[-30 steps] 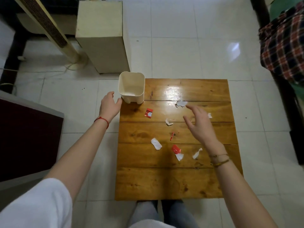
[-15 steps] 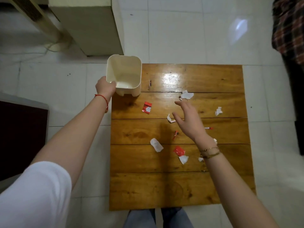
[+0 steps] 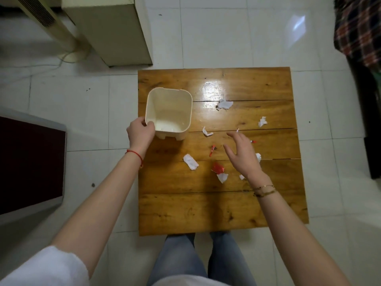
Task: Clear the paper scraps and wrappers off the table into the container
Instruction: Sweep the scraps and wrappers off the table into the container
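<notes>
Cleanup barely begun

Left hand (image 3: 140, 134) clamped on the container (image 3: 169, 113) rim; right hand (image 3: 243, 155) spread wide, empty. Scraps strewn about it across the table (image 3: 206, 211): white scrap (image 3: 191, 161), red wrapper (image 3: 218, 168), crumpled paper (image 3: 225, 104) beyond its fingertips. Nearly everything left to collect.

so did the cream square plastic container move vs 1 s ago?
Yes. The cream square plastic container, gripped by the left hand, has shifted from the wooden table's far-left corner inward and nearer the person, closer to the paper scraps.
</notes>
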